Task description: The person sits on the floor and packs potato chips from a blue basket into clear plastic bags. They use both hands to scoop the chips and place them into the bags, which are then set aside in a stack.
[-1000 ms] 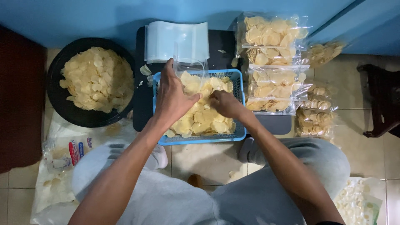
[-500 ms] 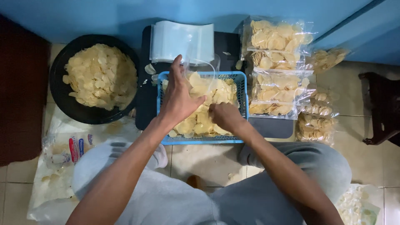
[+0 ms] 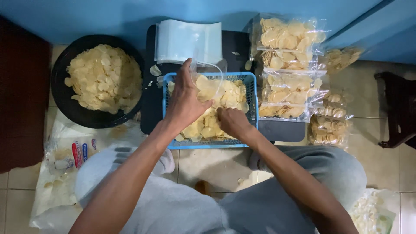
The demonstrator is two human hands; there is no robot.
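A blue plastic basket [image 3: 253,113] full of pale yellow chips [image 3: 229,96] sits in front of me on a black surface. My left hand [image 3: 185,103] holds a clear plastic bag [image 3: 209,77] open over the basket, thumb and fingers pinching its mouth. My right hand [image 3: 232,122] is pressed down into the chips, fingers curled around a handful.
A black round bowl [image 3: 65,104] of chips stands at the left. A stack of empty clear bags [image 3: 189,41] lies behind the basket. Several filled, sealed chip bags [image 3: 287,56] are piled at the right. A dark stool [image 3: 396,108] stands far right; my knees are below.
My left hand has lifted the clear bag's mouth a little higher over the basket. My right hand has dug deeper into the chips, closer to the bag.
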